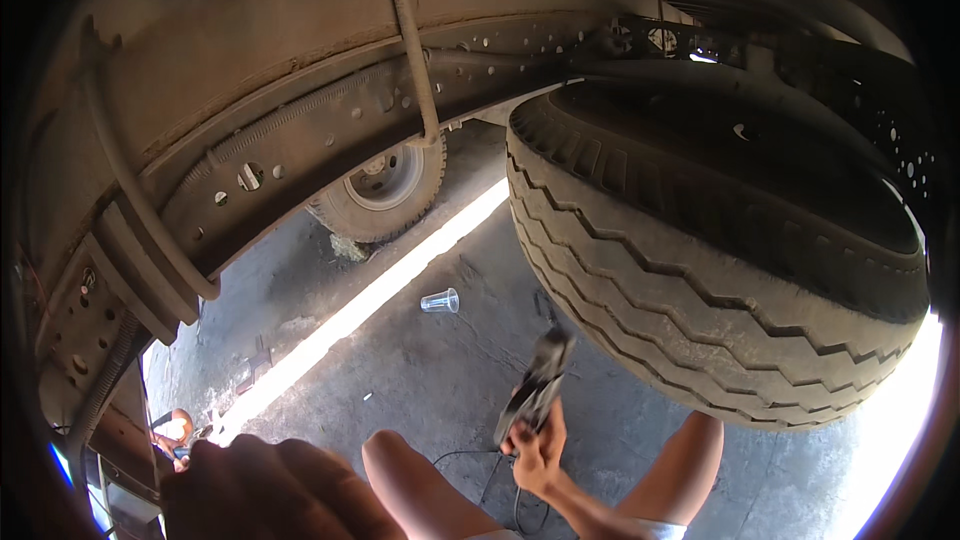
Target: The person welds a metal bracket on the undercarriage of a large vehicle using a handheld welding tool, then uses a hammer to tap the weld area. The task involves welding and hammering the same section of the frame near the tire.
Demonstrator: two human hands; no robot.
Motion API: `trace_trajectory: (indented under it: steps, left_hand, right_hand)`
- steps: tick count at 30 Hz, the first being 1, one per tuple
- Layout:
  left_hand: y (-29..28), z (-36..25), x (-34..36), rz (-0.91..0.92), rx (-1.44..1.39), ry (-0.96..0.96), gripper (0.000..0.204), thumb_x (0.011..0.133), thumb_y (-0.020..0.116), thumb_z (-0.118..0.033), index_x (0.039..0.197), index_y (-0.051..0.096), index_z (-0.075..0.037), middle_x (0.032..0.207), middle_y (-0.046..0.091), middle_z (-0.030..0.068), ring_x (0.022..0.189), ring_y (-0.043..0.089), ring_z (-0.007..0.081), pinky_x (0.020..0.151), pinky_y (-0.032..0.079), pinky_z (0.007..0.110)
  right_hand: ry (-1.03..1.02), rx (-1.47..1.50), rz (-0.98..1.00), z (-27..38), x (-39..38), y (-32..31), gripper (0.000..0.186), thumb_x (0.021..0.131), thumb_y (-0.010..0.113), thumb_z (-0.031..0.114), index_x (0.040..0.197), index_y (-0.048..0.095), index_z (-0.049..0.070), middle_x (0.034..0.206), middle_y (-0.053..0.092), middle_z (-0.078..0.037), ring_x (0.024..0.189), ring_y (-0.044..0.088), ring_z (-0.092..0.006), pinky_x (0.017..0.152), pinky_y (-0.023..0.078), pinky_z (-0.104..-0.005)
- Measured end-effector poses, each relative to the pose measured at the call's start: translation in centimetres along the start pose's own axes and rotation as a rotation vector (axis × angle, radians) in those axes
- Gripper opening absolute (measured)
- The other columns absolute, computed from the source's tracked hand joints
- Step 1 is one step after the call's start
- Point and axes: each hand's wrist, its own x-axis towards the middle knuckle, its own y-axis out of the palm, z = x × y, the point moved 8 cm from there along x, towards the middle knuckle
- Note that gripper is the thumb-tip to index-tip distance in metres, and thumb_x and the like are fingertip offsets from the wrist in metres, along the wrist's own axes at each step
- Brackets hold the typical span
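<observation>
My right hand (pixel 540 458) is wrapped round a dark, elongated hand tool (pixel 535 390), which points up and away from me between my knees. Motion blurs the tool, so its exact kind is unclear; a thin black cable (pixel 468 454) runs on the floor beside it. Very near the camera, at the lower left, my left hand (pixel 270 490) looms large and dark. Its fingers are curled with the knuckles up, and whatever they may hold is hidden. A large tyre (pixel 690 310) with a zigzag tread hangs close to the right of the tool.
Overhead at the left runs a brown truck frame (pixel 300 130) with bent rods and a leaf-like stack (pixel 140 270). Beyond stands a wheel (pixel 390 190). A clear plastic cup (pixel 440 301) lies on the concrete floor (pixel 400 370). Another person (pixel 174 430) is at the far lower left.
</observation>
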Motion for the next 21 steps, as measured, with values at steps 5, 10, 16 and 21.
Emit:
trace_trajectory:
  steps: [5, 10, 16, 21]
  left_hand:
    - [-0.9, 0.8, -1.1, -0.383, 0.09, -0.381, 0.027, 0.087, 0.066, -0.007, 0.065, 0.055, -0.017, 0.057, 0.055, -0.0023, 0.052, 0.057, 0.0158, 0.06, 0.041, 0.025]
    - [-2.2, 4.5, 5.9, 0.098, -0.013, 0.156, 0.033, 0.1, 0.054, -0.032, 0.098, 0.064, -0.001, 0.105, 0.066, 0.0116, 0.091, 0.066, 0.0259, 0.084, 0.05, 0.041]
    - [-5.0, 18.8, 18.1, 0.203, 0.616, -0.253, 0.095, 0.096, 0.035, -0.076, 0.12, 0.063, 0.012, 0.11, 0.069, 0.0257, 0.095, 0.069, 0.029, 0.085, 0.055, 0.037]
    - [-5.9, 24.8, 19.7, 0.275, 0.519, -0.532, 0.096, 0.094, 0.031, -0.08, 0.123, 0.063, 0.005, 0.108, 0.07, 0.0173, 0.092, 0.068, 0.0222, 0.081, 0.056, 0.035]
  right_hand:
    - [-0.212, 0.157, -0.066, 8.4, 8.4, 3.7, 0.023, 0.104, 0.054, 0.018, 0.119, 0.041, 0.006, 0.092, 0.049, -0.001, 0.056, 0.041, -0.0046, 0.046, 0.035, -0.0228]
    - [-0.344, 0.261, -0.126, 13.4, 16.8, 6.8, 0.029, 0.106, 0.052, 0.031, 0.125, 0.042, 0.011, 0.078, 0.046, 0.003, 0.053, 0.038, -0.0026, 0.043, 0.029, -0.0197]
    - [-0.546, 0.307, -0.224, 15.9, 24.4, 8.8, 0.041, 0.107, 0.045, 0.04, 0.132, 0.04, 0.007, 0.081, 0.051, 0.001, 0.056, 0.04, -0.0032, 0.047, 0.033, -0.021]
    - [-0.603, 0.163, -0.286, 15.6, 28.2, 8.3, 0.031, 0.109, 0.042, 0.034, 0.118, 0.043, 0.005, 0.086, 0.053, -0.002, 0.06, 0.047, -0.0057, 0.049, 0.04, -0.0211]
